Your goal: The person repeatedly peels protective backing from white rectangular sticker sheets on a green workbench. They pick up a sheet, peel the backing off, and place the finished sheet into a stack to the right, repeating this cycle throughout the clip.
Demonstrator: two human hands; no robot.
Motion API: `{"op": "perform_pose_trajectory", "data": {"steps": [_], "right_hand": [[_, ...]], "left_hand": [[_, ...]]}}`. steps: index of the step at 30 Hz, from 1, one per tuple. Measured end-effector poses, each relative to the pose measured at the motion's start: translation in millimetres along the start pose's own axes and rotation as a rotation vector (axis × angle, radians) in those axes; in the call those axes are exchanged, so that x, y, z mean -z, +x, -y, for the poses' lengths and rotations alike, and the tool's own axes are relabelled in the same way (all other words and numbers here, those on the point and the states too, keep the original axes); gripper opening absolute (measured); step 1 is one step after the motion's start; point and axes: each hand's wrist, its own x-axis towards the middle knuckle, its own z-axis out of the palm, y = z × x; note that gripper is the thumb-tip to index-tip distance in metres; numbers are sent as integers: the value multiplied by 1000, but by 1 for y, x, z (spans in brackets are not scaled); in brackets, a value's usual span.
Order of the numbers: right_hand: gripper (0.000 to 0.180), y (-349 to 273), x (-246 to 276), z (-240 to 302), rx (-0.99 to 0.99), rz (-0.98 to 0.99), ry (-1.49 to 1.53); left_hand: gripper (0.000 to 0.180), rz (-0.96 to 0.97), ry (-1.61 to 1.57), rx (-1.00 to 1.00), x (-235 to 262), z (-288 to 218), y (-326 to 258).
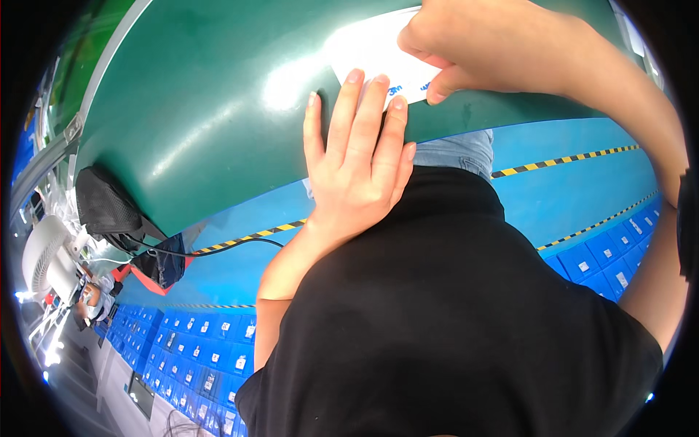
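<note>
A white sheet, perhaps paper (368,44), with blue handwriting near its lower edge, lies on the green tabletop (211,95). My left hand (357,156) rests flat with its fingers spread, the middle fingertips on the sheet's lower left part and the others over the green surface. Over the sheet's right side, my right hand (477,51) is curled, its thumb by the lower edge. Its other fingers are mostly hidden, and I cannot make out what lies inside them.
A black mesh-sided bag (105,200) sits at the table's left end, with a black cable nearby. Beyond it are a white fan (47,251) and another person (91,298). Rows of blue bins (207,346) stand on the blue floor, which has yellow-and-black striped tape (564,162).
</note>
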Motion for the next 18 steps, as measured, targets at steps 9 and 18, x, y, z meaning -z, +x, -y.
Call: {"op": "perform_pose_trajectory", "data": {"steps": [9, 18], "right_hand": [[38, -15, -13, -10, -4, -139, 10], [38, -15, -1, -5, -28, -90, 29]], "left_hand": [[33, 9, -71, 18, 4, 5, 2], [28, -16, -33, 117, 12, 9, -5]]}}
